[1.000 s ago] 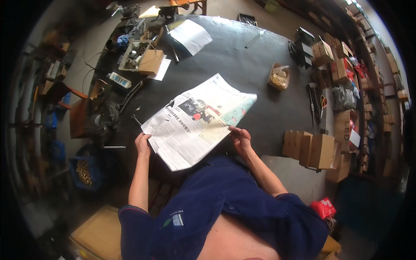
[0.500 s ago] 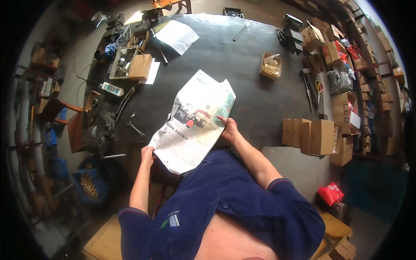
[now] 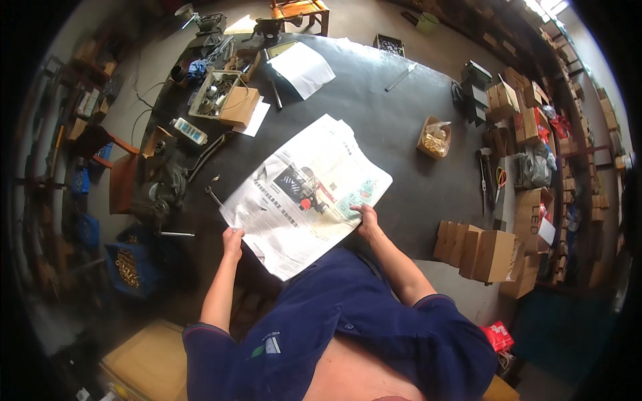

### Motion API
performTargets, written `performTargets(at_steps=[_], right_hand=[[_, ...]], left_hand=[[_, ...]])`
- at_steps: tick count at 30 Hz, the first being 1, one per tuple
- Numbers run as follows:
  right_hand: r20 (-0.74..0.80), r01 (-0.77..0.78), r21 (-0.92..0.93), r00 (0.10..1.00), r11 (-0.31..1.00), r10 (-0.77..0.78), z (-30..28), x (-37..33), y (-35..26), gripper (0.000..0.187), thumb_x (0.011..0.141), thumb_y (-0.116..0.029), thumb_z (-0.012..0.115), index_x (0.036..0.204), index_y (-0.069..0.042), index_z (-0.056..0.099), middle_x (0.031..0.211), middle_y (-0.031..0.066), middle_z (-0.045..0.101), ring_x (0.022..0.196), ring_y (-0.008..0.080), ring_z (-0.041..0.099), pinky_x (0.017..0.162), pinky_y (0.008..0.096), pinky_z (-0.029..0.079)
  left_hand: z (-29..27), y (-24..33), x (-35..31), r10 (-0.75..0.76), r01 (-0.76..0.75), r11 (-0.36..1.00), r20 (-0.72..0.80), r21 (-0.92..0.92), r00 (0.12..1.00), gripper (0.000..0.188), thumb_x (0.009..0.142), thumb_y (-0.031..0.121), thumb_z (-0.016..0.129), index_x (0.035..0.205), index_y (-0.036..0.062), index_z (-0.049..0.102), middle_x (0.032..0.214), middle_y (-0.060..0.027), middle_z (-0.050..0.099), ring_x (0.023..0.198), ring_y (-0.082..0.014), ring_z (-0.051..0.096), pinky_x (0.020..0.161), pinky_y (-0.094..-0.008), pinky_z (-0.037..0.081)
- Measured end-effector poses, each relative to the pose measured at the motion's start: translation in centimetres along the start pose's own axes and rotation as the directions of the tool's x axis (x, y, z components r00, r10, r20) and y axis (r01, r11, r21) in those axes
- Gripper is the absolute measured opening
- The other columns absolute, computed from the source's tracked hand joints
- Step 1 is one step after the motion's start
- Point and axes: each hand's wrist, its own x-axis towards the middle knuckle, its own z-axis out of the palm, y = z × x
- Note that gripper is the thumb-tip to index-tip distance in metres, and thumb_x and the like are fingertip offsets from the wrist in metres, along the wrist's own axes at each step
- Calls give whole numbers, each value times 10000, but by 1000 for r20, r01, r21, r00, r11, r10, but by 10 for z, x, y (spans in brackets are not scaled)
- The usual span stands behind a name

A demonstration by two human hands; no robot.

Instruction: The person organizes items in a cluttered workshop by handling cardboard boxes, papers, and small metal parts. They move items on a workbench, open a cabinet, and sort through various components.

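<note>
A newspaper sheet (image 3: 294,220), printed with a picture and coloured patches, spreads out before me over the near side of the dark table (image 3: 394,113). At its lower left edge my left hand (image 3: 233,242) pinches the paper. My right hand (image 3: 366,220) grips the right edge, thumb lying on top of the print and the other fingers hidden beneath. The sheet is creased near my left hand. A wrench (image 3: 212,196) lies beside its left corner, partly covered.
Cardboard boxes (image 3: 491,256) line the table's near right edge. Scissors (image 3: 500,179) lie farther right. An open carton with a bag of brass-coloured parts (image 3: 436,139) stands right of centre. At left are a white bottle (image 3: 190,131) and a tool bin (image 3: 208,97); white paper (image 3: 301,70) lies at the back.
The newspaper has been spread wider and flatter, its right side now reaching farther right. Both hands still hold it. The whole view has shifted and turned slightly.
</note>
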Motion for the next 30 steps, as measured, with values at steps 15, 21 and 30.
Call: performTargets(at_steps=[15,21,30], right_hand=[[265,460,-555,888,693,-377,7,-25,-23,184,637,-69,552,725,62,647,765,109,634,715,174,578,690,245,421],[17,251,-632,950,733,-311,-116,-7,-35,240,705,-87,489,812,32,668,765,100,636,693,164,569,655,267,433],[-314,197,-376,893,906,-324,-182,-8,-42,330,784,-104,448,1050,89,472,885,190,600,755,270,574,644,398,484]], left_hand=[[7,10,6,21,-21,1000,51,-6,998,125,657,54,527,747,-2,594,633,-11,539,538,-117,506,484,-253,383],[75,-12,-5,-122,107,992,257,70,959,286,675,40,495,929,-71,562,674,-106,584,487,-174,551,424,-291,457],[43,-11,-24,-235,94,858,224,505,946,361,706,16,480,1056,-57,531,621,-129,603,504,-172,592,421,-284,451]])
